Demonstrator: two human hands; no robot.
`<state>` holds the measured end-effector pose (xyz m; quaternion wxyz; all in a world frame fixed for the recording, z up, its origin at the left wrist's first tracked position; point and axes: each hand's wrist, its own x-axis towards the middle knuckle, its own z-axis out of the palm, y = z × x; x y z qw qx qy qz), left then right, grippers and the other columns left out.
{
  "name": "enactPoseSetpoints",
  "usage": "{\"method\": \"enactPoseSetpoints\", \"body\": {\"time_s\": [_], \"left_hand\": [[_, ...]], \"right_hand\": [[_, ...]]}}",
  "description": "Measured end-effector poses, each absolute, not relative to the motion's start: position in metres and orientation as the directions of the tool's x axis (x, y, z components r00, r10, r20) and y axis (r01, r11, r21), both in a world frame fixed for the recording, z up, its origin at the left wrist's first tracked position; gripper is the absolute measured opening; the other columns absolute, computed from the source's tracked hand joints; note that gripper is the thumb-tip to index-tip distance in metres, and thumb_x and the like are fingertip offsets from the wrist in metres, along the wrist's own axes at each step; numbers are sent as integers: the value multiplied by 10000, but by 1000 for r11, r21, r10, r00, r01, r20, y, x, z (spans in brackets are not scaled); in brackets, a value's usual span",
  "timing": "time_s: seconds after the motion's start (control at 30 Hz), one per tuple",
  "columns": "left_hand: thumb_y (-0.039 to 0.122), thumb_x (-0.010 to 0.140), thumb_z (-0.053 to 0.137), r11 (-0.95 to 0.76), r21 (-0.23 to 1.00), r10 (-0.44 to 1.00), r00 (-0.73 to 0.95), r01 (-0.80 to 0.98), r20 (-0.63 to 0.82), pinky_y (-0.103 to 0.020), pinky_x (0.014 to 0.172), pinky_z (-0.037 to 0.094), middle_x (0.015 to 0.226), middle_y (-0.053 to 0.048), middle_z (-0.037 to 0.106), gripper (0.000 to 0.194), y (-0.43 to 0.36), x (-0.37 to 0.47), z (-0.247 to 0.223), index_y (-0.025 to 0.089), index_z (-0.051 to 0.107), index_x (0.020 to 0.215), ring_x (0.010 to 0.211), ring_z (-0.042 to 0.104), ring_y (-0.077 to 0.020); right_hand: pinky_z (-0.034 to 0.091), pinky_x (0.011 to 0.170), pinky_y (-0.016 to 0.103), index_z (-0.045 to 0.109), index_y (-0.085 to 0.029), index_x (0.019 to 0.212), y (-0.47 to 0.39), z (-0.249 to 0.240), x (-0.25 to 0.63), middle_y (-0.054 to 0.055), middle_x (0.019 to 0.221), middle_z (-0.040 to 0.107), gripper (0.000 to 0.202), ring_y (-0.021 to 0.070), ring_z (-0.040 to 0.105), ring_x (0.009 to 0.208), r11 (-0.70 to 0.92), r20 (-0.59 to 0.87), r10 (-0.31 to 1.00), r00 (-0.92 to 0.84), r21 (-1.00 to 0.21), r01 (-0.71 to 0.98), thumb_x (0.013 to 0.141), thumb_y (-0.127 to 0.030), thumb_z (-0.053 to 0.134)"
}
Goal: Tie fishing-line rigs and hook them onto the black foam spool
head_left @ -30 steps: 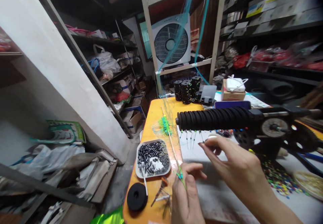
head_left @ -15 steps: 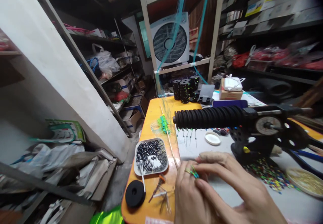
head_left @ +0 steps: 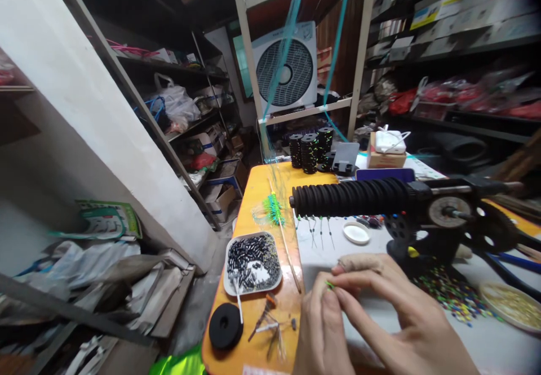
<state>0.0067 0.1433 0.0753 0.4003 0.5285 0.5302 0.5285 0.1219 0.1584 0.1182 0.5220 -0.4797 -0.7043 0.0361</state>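
My left hand (head_left: pixel 323 330) is closed, with a tiny green piece (head_left: pixel 330 285) pinched at its fingertips. My right hand (head_left: pixel 389 302) meets it from the right, thumb and fingertips pressed together at the same green piece. Both hands are over the white sheet (head_left: pixel 313 251), in front of a black ribbed roller (head_left: pixel 350 196) on a machine. Left of the hands, a thin stick (head_left: pixel 288 254) with a green and blue bristly bundle (head_left: pixel 273 208) lies on the orange table (head_left: pixel 253 195).
A white tray (head_left: pixel 279 276) holds black and silver small parts. A black spool (head_left: pixel 226 326) sits nearer. To the right are colourful beads (head_left: pixel 448 296), a dish of golden pieces (head_left: pixel 515 304) and a small white dish (head_left: pixel 355 232). Behind stand black spools (head_left: pixel 309 152).
Both hands have drawn closer together at the fingertips, and my left hand has shifted slightly right. Less of the green and blue piece shows. The stick's lower end is now uncovered.
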Motion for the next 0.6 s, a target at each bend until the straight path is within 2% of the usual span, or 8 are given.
{"method": "enactPoseSetpoints", "body": {"time_s": [0.07, 0.1, 0.2, 0.27, 0.37, 0.5, 0.6], "left_hand": [[498, 982, 476, -62, 997, 986, -151, 56, 69, -352, 1014, 544, 1246, -139, 725, 439, 151, 5, 78, 176, 717, 1161, 1194, 658, -270], [541, 970, 478, -50, 997, 985, -165, 54, 58, -351, 986, 547, 1174, -139, 746, 465, 155, 4, 80, 174, 726, 1113, 1147, 671, -272], [614, 974, 396, -89, 995, 987, -129, 35, 92, -303, 891, 523, 958, -105, 748, 548, 162, 3, 87, 178, 728, 965, 963, 676, -231], [573, 1007, 341, -195, 981, 979, -64, -7, 194, -279, 854, 481, 905, -90, 722, 552, 165, 2, 92, 174, 713, 921, 886, 642, -200], [456, 1045, 302, -306, 951, 952, -25, -53, 305, -289, 831, 443, 919, -90, 704, 500, 166, -1, 94, 163, 693, 944, 875, 607, -191], [389, 1056, 280, -333, 943, 943, -4, -28, 333, -304, 827, 432, 904, -85, 701, 492, 166, -5, 92, 162, 696, 925, 870, 600, -193], [373, 1058, 285, -336, 942, 942, 3, -21, 336, -295, 824, 428, 905, -78, 706, 485, 167, -8, 93, 166, 702, 924, 869, 601, -186]], "right_hand": [[581, 773, 236, 682, -268, 962, 160, 118, 120, 27, 965, 692, 75, 178, 677, 959, 567, 740, 673, -8, -509, 648, 905, -225, 662], [585, 757, 237, 682, -264, 965, 161, 118, 120, 29, 959, 696, 75, 178, 685, 937, 570, 738, 675, 3, -524, 633, 912, -219, 652], [587, 647, 203, 681, -249, 954, 170, 116, 123, 14, 889, 725, 52, 151, 714, 771, 517, 679, 725, 117, -649, 558, 939, -253, 632], [574, 584, 177, 671, -241, 980, 180, 117, 126, 4, 843, 738, 79, 135, 715, 693, 455, 646, 726, 237, -709, 538, 938, -301, 643], [558, 542, 163, 635, -224, 976, 196, 119, 131, 2, 797, 730, 143, 130, 711, 664, 389, 660, 667, 346, -705, 594, 914, -345, 676], [515, 495, 169, 615, -215, 896, 208, 120, 136, -14, 737, 689, 138, 116, 673, 615, 382, 719, 616, 322, -630, 676, 897, -324, 701], [492, 486, 188, 622, -215, 891, 207, 112, 142, -29, 723, 667, 95, 104, 637, 572, 400, 741, 631, 229, -564, 723, 910, -287, 681]]}}
